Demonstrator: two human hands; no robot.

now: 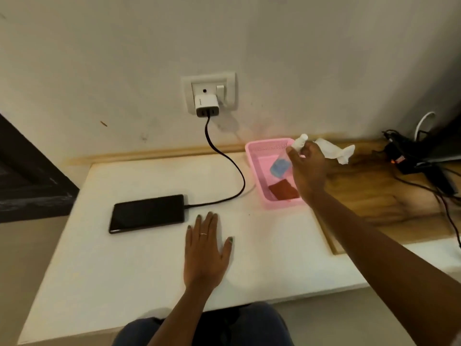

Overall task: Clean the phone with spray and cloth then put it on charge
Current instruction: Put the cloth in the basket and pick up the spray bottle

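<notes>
One phone charging, charger lettering unreadable

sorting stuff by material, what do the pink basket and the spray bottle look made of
Pink basket: likely moulded plastic, perforated walls, slight sheen. Spray bottle held by the right hand: apparently clear plastic, see-through body, white cap, blue label.

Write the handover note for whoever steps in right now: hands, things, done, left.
Left hand: flat and open on the white table, holding nothing.
Right hand: grips the spray bottle over the pink basket.
Phone: flat on the table, screen dark, black cable plugged in and running to the charger in the wall socket.
Red cloth: in the basket. White tissue: behind the right hand.
Done: phone on charge.
Left: bottle is still in hand; whether cleaning happened cannot be told.
</notes>
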